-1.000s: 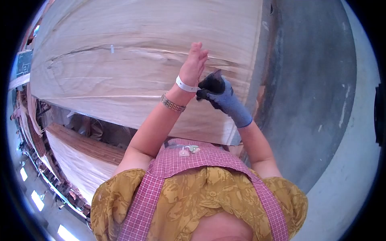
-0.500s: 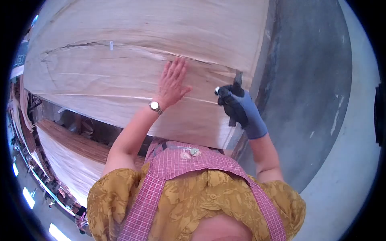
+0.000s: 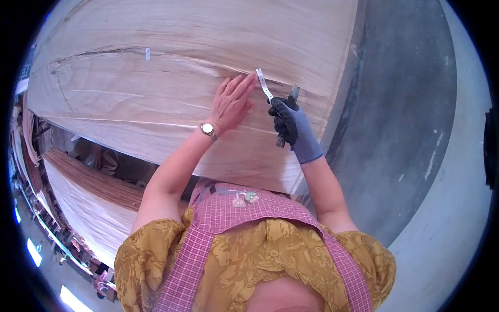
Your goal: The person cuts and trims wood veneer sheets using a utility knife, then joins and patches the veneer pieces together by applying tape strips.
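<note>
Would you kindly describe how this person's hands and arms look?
The left hand is bare, with a round, pale-faced, metal-banded wristwatch at its wrist. The right hand wears a glove, blue at the back and cuff, black over the fingers. Both sleeves are short, mustard and patterned.

The pale wood sheet bears a small white strip.

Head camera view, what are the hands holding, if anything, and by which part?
The gloved right hand grips a dark tool around its middle and a white strip by its lower end; the bare left hand appears to hold nothing.
</note>
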Motion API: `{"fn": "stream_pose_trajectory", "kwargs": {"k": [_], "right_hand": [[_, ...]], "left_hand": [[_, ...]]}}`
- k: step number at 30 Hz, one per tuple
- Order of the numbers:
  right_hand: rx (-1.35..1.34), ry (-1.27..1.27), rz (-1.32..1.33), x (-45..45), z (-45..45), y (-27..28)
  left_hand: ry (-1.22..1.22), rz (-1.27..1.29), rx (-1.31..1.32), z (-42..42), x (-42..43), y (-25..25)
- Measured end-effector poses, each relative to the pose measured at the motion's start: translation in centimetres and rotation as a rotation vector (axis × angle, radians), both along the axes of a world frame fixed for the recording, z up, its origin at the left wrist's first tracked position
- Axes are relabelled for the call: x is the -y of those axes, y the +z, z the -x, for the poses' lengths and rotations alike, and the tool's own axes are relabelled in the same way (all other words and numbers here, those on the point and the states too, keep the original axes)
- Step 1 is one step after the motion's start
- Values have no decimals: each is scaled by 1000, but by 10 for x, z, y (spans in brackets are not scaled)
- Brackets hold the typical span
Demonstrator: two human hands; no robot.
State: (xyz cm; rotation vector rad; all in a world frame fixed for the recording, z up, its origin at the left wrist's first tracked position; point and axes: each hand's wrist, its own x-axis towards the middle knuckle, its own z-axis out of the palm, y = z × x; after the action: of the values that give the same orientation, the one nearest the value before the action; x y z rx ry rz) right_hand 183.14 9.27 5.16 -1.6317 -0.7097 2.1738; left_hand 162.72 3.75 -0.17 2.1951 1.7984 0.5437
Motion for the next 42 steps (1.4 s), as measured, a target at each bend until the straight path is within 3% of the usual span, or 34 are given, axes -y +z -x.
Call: {"fn": "stream_pose_trajectory", "kwargs": {"k": [5, 11, 14, 20, 23, 26, 29, 30, 33, 36, 40, 42], "right_hand": [[80, 10, 1, 3, 2, 5], [206, 110, -79, 11, -7, -27], [158, 57, -105, 13, -6, -36], [132, 72, -84, 15, -8, -29], [417, 201, -602, 23, -16, -52], [1045, 606, -1243, 4, -37, -54], [608, 77, -910, -14, -67, -41], [463, -80, -581, -16, -74, -18], [382, -252, -314, -21, -101, -28], [359, -307, -237, -25, -107, -36], [212, -397, -291, -25, -111, -51], [651, -93, -757, -31, -128, -90]], "left_hand": [[30, -18, -74, -6, -25, -5], [29, -2, -14, -4, -27, -1], [-75, -94, -220, -5, -13, -5], [-163, -31, -241, -13, -7, 1], [-156, -72, -284, -14, -5, -6], [-162, 19, -265, -16, -6, -3], [-159, 35, -241, -20, -8, 3], [-138, 28, -217, -26, -11, 7], [-175, -29, -178, -63, -28, 12], [-364, -135, -176, -109, -66, 4], [-479, -41, -170, -142, -94, -4], [-496, -21, -213, -148, -98, -12]]}}
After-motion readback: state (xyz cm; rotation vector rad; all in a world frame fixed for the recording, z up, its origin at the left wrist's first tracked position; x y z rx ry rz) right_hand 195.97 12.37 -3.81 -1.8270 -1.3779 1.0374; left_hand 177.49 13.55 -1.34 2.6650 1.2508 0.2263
